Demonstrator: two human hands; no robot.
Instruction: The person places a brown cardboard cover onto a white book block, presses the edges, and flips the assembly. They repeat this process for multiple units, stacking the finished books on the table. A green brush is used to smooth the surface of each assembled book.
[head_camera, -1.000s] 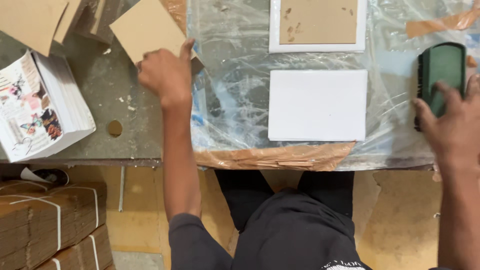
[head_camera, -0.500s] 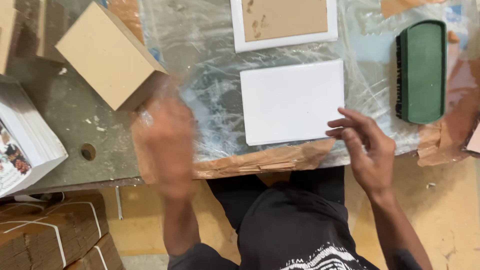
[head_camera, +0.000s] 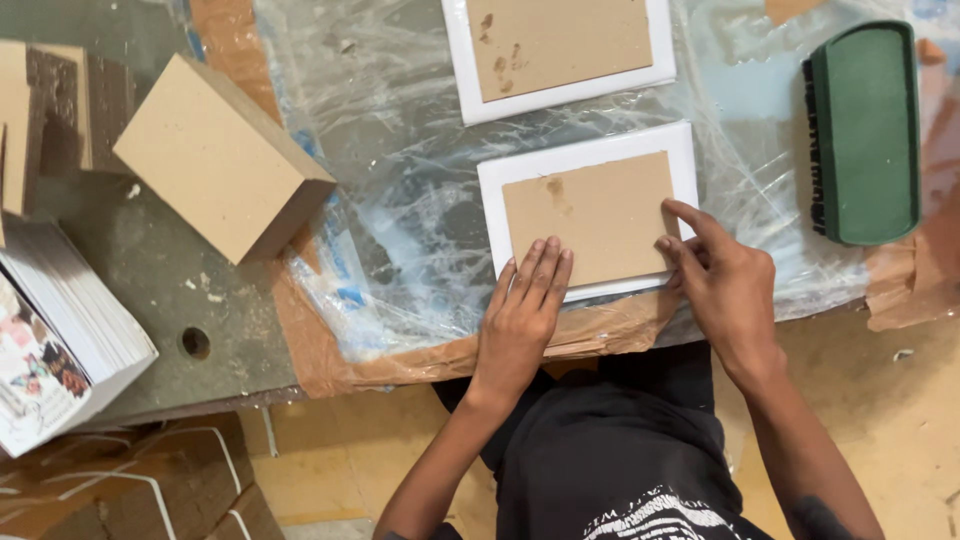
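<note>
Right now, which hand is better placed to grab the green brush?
Right. The right hand sits at the board's right edge, on the same side as the brush. The left hand lies flat on the board's lower left and would have to cross over.

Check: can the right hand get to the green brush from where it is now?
Probably yes. The right hand rests on the right edge of the brown board, and the green brush lies up and to its right on the plastic sheet with nothing between them.
</note>
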